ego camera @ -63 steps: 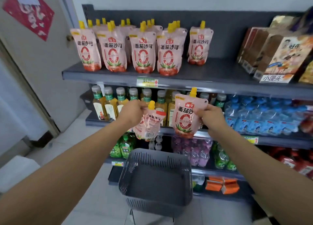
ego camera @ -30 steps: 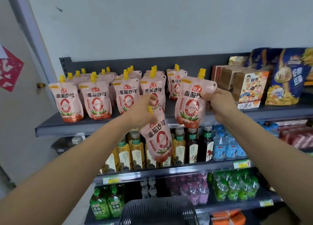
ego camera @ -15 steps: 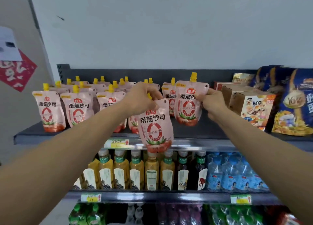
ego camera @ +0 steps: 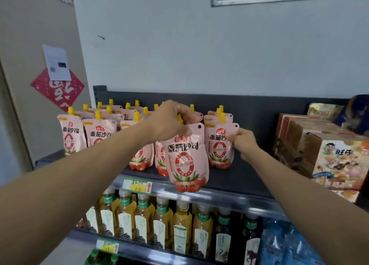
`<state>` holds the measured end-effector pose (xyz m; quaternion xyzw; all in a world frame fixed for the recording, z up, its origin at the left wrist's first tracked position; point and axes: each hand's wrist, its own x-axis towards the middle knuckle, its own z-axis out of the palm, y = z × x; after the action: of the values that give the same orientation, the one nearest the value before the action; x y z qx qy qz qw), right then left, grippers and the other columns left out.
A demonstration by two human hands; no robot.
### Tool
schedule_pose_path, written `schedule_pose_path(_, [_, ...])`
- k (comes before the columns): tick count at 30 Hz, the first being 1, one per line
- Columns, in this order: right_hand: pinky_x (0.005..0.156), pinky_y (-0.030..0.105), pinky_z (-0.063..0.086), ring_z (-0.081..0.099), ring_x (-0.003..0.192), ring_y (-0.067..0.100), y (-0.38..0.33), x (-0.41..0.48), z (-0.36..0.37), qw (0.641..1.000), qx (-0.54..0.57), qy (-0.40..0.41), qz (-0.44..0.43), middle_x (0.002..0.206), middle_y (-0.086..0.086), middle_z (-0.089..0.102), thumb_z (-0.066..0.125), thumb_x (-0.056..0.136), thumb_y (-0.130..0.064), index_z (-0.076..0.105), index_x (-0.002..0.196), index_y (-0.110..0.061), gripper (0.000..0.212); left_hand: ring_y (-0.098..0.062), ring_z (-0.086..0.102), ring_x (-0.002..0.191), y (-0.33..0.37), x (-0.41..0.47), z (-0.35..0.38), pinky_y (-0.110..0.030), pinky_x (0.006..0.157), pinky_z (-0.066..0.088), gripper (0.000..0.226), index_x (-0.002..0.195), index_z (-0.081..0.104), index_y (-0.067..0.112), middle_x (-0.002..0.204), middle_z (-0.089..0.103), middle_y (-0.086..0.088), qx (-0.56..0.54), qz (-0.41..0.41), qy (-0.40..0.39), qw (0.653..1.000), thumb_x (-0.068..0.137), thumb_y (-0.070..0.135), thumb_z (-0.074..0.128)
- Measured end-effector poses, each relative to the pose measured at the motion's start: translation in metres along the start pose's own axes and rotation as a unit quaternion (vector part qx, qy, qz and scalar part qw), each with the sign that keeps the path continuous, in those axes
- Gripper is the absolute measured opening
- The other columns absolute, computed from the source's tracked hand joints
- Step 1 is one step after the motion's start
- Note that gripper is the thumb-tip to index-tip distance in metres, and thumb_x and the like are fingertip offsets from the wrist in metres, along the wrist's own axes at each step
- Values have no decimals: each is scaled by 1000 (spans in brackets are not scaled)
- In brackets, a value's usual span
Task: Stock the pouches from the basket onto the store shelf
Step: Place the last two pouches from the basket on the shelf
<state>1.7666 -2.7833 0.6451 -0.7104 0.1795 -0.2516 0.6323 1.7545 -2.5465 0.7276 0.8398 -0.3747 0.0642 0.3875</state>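
Observation:
My left hand (ego camera: 169, 121) grips the top of a pink spouted pouch (ego camera: 187, 159) that hangs in front of the top shelf's front edge (ego camera: 229, 193). My right hand (ego camera: 242, 141) pinches the right side of another pink pouch (ego camera: 219, 147), which stands upright on the dark shelf at the right end of the pouch rows. Several more pouches with yellow caps (ego camera: 99, 133) stand in rows to the left. The basket is out of view.
Brown snack cartons (ego camera: 327, 157) fill the shelf's right end, with a bare stretch of shelf (ego camera: 249, 175) between them and the pouches. Below stands a row of tea bottles (ego camera: 159, 222) and blue water packs (ego camera: 283, 244). A wall rises behind.
Both hands rose from above the basket to the top shelf. The right hand's pouch now stands on the shelf. The left hand's pouch moved right, still hanging. The view tilted upward.

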Motion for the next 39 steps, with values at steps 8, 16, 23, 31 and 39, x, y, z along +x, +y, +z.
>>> schedule_pose_path(8, [69,32,51,64,93,24,11,19,0,999,4,-44,5,115,14,66,59,86,2,61,113,-4,27,-8,62,71,-9,6,6,-17,64,51,18,79,69,14,82,69,-1,30,-14,0,999,73,-3,73])
schedule_pose_path(16, [65,23,48,60,101,21,12,20,-8,999,-35,-27,-22,119,11,63,64,83,1,56,115,-6,34,-12,62,76,-5,19,19,-26,73,55,16,81,70,13,88,70,-4,32,-6,-11,999,75,-1,72])
schedule_pose_path(23, [88,31,48,55,103,16,10,18,-25,989,-63,103,-87,119,6,60,67,83,-17,54,121,-9,41,-12,61,79,7,43,32,-24,73,54,17,83,67,13,83,65,2,24,28,-29,999,76,-1,71])
schedule_pose_path(31, [84,25,43,55,97,13,5,-13,-48,973,-120,144,-136,104,0,61,65,86,-16,62,111,-9,26,-15,59,84,3,72,61,-25,73,49,20,84,65,17,83,61,3,57,49,-61,995,77,-2,68])
schedule_pose_path(39, [76,22,45,61,86,11,-6,-43,-44,967,-122,120,-187,91,0,66,65,85,-14,67,94,-14,9,-12,56,85,-4,88,79,-12,61,42,22,99,68,10,94,61,1,87,60,-81,991,81,-2,65])
